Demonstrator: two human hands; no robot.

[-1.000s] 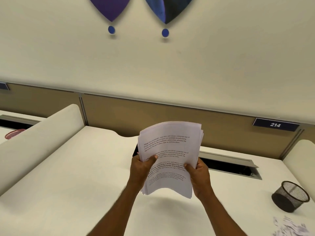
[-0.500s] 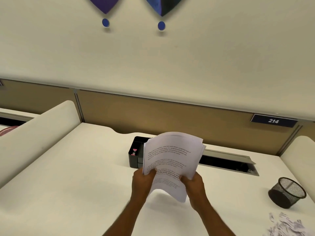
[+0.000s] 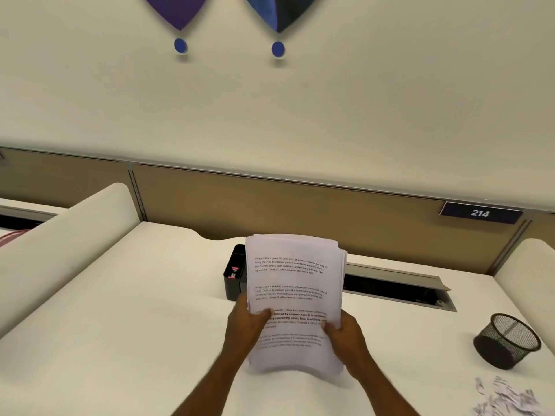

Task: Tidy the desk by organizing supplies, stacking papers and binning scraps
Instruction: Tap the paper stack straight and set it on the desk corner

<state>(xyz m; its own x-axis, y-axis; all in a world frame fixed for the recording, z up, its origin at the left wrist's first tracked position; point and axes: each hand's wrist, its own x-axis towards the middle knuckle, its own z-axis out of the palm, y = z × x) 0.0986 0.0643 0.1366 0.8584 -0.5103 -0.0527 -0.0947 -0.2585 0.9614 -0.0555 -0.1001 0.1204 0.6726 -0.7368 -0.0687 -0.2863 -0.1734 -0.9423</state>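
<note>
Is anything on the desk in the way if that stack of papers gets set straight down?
Nothing visible. Both hands, left and right, grip the stack of papers over bare desk; the black organizer sits behind it.

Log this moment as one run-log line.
step: squaring paper stack | left hand: grip on stack's left edge | right hand: grip on right edge | scraps: on desk, unbinned | mesh cup: tilted
</note>
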